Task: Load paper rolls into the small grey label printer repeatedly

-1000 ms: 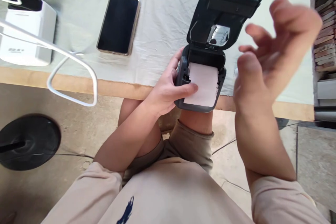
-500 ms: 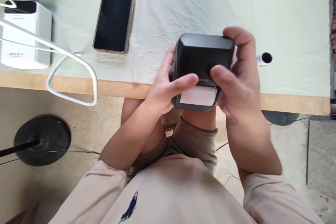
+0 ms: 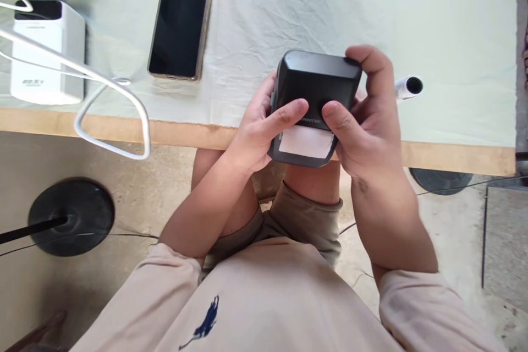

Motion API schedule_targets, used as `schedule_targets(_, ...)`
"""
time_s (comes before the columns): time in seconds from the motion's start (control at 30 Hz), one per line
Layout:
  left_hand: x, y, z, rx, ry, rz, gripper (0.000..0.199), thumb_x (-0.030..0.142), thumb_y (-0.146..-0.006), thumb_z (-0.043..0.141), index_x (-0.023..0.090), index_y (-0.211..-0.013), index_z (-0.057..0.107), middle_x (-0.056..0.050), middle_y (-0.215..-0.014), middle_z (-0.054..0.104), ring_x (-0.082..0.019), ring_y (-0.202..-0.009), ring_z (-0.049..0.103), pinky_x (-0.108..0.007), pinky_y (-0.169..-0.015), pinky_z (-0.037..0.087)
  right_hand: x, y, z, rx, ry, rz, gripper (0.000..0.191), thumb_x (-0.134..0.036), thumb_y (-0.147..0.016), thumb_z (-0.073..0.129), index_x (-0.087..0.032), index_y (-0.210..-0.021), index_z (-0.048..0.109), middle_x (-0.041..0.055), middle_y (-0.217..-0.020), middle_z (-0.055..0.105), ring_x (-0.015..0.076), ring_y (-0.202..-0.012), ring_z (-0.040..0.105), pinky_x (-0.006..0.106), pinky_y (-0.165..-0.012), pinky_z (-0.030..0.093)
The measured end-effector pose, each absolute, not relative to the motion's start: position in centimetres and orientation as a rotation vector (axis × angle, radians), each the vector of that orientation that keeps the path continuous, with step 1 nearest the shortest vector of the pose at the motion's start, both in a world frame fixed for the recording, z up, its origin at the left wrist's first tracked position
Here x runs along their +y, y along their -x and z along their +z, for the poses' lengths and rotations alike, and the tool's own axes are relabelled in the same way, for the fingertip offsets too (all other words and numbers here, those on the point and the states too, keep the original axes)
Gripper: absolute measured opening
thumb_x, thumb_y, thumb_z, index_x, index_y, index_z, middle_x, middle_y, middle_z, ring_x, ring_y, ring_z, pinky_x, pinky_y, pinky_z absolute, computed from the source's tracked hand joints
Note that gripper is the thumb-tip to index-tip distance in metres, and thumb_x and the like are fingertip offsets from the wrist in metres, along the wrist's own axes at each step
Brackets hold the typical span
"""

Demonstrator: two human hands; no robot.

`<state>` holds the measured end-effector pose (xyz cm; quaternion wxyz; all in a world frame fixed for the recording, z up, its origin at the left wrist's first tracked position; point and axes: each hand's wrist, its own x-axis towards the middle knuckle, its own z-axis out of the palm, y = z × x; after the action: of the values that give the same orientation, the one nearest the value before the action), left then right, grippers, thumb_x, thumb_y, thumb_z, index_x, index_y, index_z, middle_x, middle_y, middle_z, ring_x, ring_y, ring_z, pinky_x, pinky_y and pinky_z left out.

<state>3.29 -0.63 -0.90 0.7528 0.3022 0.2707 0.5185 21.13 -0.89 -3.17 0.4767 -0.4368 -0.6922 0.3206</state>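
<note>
Between my two hands is a small black label printer (image 3: pixel 315 85), held over the table's front edge. A strip of white paper (image 3: pixel 306 142) shows at its lower end. My left hand (image 3: pixel 264 126) grips the printer's left side, thumb lying on the top face and fingers hidden beneath. On the other side, my right hand (image 3: pixel 371 121) holds it with the thumb on the top face and the index finger curled at the far right corner. Just right of that hand lies a white roll or tube (image 3: pixel 408 88) with a dark open end.
A phone (image 3: pixel 179 30) with a dark screen lies on the cloth-covered table (image 3: pixel 454 66). At the left stands a white power bank (image 3: pixel 45 60), and a looped white cable (image 3: pixel 144 126) hangs past the table edge. Below, a round black base (image 3: pixel 72 217) rests on the floor.
The printer and my right hand have shifted slightly left, and both thumbs have come a little closer together on its top face. The grip stays on both sides.
</note>
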Motion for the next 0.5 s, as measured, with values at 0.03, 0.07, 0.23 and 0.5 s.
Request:
schedule_targets(0.03,-0.6,-3.3,-0.8,0.592,-0.652,1.129,0.027,0.035,-0.099,0.087,0.027,-0.121,0.075,-0.005,-0.127,0.087,-0.035,-0.152,0.073,-0.041,-0.112,0.071,-1.0,-21.0,-3.2,-1.685,1.062,0.787,0.057,-0.071,-0.112,0.052,-0.049,-0.163,0.041,0.0032,-0.121,0.076,0.0261,-0.088,0.079,0.043,-0.081,0.067)
schedule_targets(0.07,-0.6,-3.4,-0.8,0.592,-0.636,1.129,0.025,0.035,-0.100,0.085,0.026,-0.121,0.075,-0.005,-0.128,0.087,-0.034,-0.154,0.071,-0.042,-0.116,0.070,-1.1,-20.8,-3.2,-1.669,1.064,0.786,0.055,-0.069,-0.114,0.051,-0.049,-0.163,0.040,0.0027,-0.120,0.076,0.0252,-0.087,0.078,0.042,-0.081,0.067)
schedule_targets(0.23,-0.3,-3.7,-0.9,0.583,-0.499,1.138,0.026,0.040,-0.116,0.061,0.021,-0.118,0.078,-0.003,-0.127,0.088,-0.031,-0.166,0.061,-0.044,-0.132,0.061,-1.3,-20.7,-3.7,-1.568,1.099,0.806,0.059,-0.073,-0.111,0.047,-0.049,-0.164,0.041,0.0040,-0.129,0.073,0.0273,-0.100,0.080,0.047,-0.088,0.070)
schedule_targets(0.5,-0.1,-3.5,-1.4,0.598,-0.458,1.178,0.012,0.028,-0.112,0.068,0.021,-0.108,0.077,-0.002,-0.122,0.089,-0.029,-0.151,0.074,-0.042,-0.131,0.061,-1.1,-22.4,-2.0,-1.658,1.023,0.806,0.067,-0.068,-0.102,0.071,-0.053,-0.165,0.056,0.0017,-0.169,0.062,0.0323,-0.141,0.073,0.053,-0.116,0.067)
